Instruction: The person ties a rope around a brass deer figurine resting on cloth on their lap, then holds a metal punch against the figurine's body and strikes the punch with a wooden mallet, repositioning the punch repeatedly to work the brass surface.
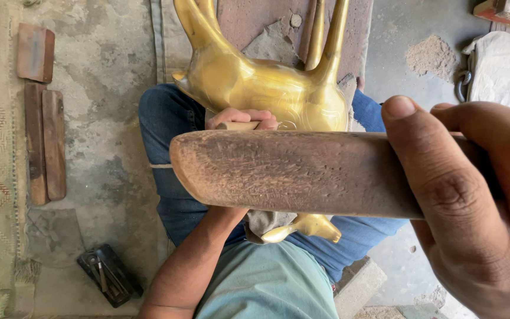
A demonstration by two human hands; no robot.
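- Right hand (473, 212) close to the camera, wrapped tight around a thick worn wooden mallet (296, 172), thumb laid along its top.
- Mallet held level across the middle of the view, rounded end pointing to the left, above the lap.
- Left hand (242, 118) closed around a thin pale wooden stick (238, 126), pressed against the flank of a brass animal figure (267, 88).
- Figure lying upside down on the lap, legs pointing away from the body, head (311, 227) showing below the mallet, near the belly.
- Grey cloth (264, 223) tucked between figure and blue jeans (169, 136).
- Teal shirt (267, 283) at the bottom edge.
- Concrete floor (107, 118) around, with two brown wooden blocks (45, 145) side by side on the left and another reddish block (35, 52) further up.
- Small dark tray with thin metal tools (108, 274) lower left, near the elbow.
- Pile of sandy powder (431, 56) upper right, well apart from the hands.
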